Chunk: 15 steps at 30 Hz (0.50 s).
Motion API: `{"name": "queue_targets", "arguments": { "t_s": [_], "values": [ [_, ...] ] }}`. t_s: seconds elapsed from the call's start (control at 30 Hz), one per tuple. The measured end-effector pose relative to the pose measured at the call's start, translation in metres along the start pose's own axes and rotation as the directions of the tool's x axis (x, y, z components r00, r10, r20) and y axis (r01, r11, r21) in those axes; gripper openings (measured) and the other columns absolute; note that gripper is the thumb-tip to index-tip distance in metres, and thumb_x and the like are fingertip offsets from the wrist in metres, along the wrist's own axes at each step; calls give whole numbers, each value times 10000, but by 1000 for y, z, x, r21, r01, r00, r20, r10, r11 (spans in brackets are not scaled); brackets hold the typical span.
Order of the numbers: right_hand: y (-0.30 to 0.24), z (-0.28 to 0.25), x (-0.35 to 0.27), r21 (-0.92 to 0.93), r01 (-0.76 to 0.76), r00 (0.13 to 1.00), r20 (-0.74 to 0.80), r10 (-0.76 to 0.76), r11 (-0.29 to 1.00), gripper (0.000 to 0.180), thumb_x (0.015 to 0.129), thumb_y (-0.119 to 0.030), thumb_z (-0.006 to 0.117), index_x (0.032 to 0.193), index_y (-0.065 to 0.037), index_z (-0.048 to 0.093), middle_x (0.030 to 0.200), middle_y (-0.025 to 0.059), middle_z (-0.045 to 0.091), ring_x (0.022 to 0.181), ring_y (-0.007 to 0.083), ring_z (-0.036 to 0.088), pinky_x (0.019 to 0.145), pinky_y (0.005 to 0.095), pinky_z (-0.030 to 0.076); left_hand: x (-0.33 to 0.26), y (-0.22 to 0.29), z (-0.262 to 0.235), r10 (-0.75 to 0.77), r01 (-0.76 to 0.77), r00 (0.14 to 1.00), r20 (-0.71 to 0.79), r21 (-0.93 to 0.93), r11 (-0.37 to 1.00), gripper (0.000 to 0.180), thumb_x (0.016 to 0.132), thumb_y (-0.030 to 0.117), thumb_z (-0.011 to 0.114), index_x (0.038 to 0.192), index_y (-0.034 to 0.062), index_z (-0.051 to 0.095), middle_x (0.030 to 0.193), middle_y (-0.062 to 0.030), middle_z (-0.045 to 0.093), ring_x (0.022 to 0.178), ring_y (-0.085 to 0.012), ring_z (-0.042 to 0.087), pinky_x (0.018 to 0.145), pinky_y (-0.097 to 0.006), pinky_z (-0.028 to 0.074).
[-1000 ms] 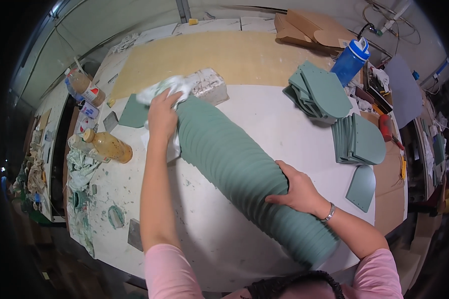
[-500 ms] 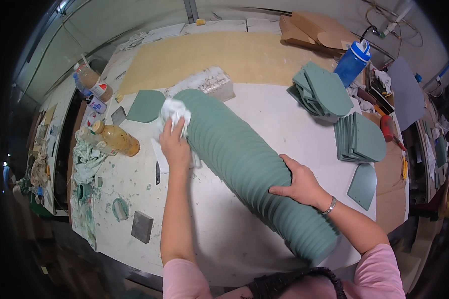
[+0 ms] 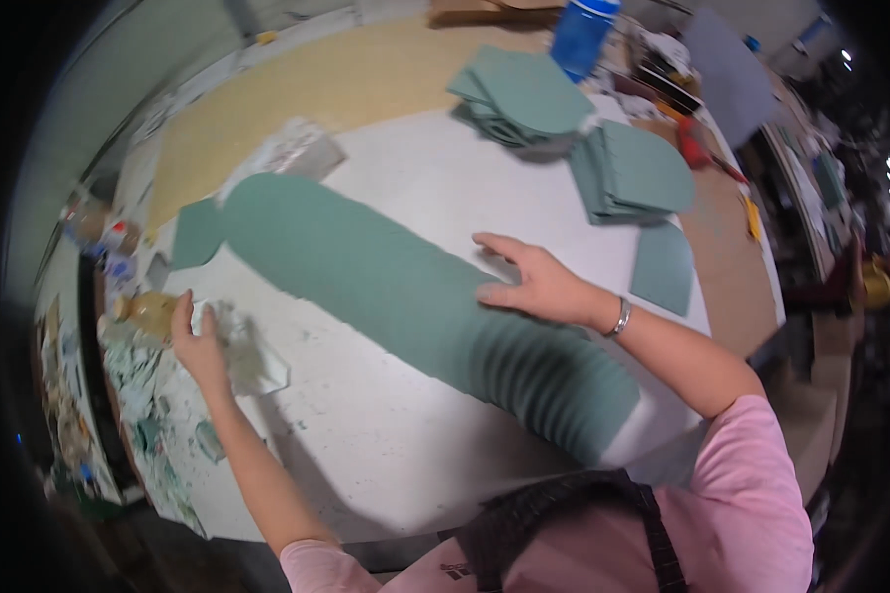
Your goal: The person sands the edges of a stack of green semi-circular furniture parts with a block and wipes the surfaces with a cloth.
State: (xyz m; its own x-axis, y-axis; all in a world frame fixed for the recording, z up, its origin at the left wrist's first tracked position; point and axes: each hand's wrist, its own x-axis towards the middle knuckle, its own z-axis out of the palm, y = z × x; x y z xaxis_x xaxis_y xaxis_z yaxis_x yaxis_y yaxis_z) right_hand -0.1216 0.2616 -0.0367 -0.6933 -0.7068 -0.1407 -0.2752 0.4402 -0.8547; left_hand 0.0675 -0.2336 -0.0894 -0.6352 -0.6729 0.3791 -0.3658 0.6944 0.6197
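Note:
A long row of overlapping sage-green round-ended panels point(image 3: 356, 267) lies diagonally across the white table. My right hand point(image 3: 544, 284) is open at the row's right side, fingers apart, thumb over the panels; whether it touches them is unclear. At the left, my left hand point(image 3: 200, 346) has thumb and fingers apart, slightly blurred. It is beside a crumpled whitish cloth or sheet point(image 3: 255, 358), with a whitish patch showing between thumb and fingers. A single green panel point(image 3: 199, 235) lies by the row's far end.
Two stacks of green panels point(image 3: 534, 94) point(image 3: 648, 168) and a loose panel point(image 3: 663, 267) lie at the right. A blue bottle point(image 3: 583, 42) stands behind them. A yellowish bottle point(image 3: 151, 314) and stained rags point(image 3: 133, 366) crowd the left edge. A white block point(image 3: 302, 148) sits behind the row.
My left hand has left the row's far end, moving left and nearer. The panels have fanned flatter over most of the row. My right hand has lifted its fingers apart. The view has shifted.

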Motion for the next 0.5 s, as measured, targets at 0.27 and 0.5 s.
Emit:
{"name": "queue_targets", "arguments": {
  "t_s": [0.27, 0.5],
  "values": [
    [56, -104, -203, -111, -196, 977, 59, 203, 974, 1226, 617, -278, 927, 1628, -44, 272, 1677, 168, 305, 1546, 308, 305, 1265, 421, 242, 54, -13, 107, -397, 633, 755, 522, -738, 233, 541, 1046, 407, 624, 1414, 15, 560, 1383, -89, 631, 1237, -212, 595, 1062, -345, 439],
    [68, -11, -238, -4, -322, 942, 95, 321, 947, 1381, 528, -222, 1003, 1633, -29, 197, 1649, 213, 322, 1518, 344, 342, 1256, 432, 293, 32, 24, 129, -408, 576, 776, 482, -804, 146, 625, 1040, 517, 586, 1420, 22, 552, 1422, -76, 609, 1282, -237, 567, 1104, -364, 423]
  ]
}}
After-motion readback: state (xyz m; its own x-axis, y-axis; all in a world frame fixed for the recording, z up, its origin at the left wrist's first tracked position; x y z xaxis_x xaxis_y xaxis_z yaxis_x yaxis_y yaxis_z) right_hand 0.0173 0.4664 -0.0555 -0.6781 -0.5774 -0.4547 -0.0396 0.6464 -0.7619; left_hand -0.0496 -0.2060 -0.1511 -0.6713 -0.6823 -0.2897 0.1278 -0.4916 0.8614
